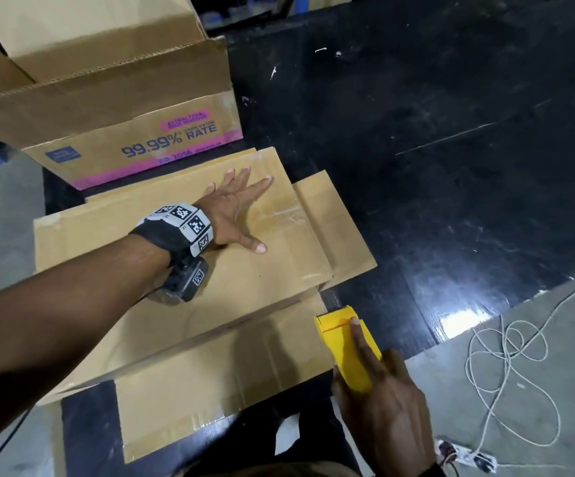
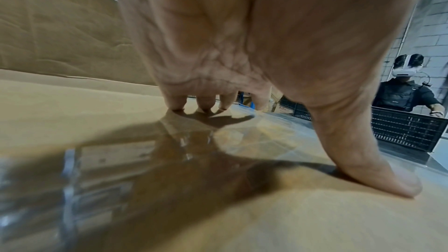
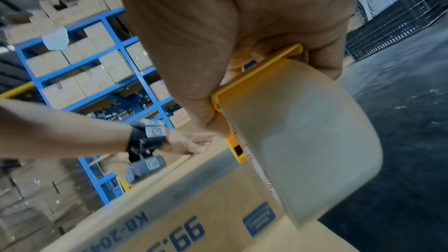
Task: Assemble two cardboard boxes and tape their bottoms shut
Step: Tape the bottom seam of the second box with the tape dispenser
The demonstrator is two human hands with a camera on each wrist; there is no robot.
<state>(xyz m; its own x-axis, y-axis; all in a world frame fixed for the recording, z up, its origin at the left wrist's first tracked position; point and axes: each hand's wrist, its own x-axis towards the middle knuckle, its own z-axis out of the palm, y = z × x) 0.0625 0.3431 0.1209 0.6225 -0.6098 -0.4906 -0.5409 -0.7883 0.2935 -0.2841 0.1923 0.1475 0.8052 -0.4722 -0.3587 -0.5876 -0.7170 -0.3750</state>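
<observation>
An upturned cardboard box [image 1: 162, 277] lies on the black table, its bottom flaps folded shut. My left hand [image 1: 234, 210] presses flat on those flaps with fingers spread, over a strip of clear tape [image 2: 150, 152]. My right hand [image 1: 379, 401] grips a yellow tape dispenser [image 1: 344, 346] at the box's near right corner, forefinger laid along its top. In the right wrist view the dispenser [image 3: 252, 76] carries a roll of clear tape [image 3: 305, 141], and tape runs from it onto the box side [image 3: 169, 217]. A second, printed box [image 1: 134, 111] stands open behind.
The black table [image 1: 434, 149] stretches to the right. White cables [image 1: 506, 370] and power strips lie on the grey floor at the right. Blue shelving [image 3: 101, 76] with cartons stands behind. Another person [image 2: 407, 91] with a headset stands by a black crate [image 2: 407, 129].
</observation>
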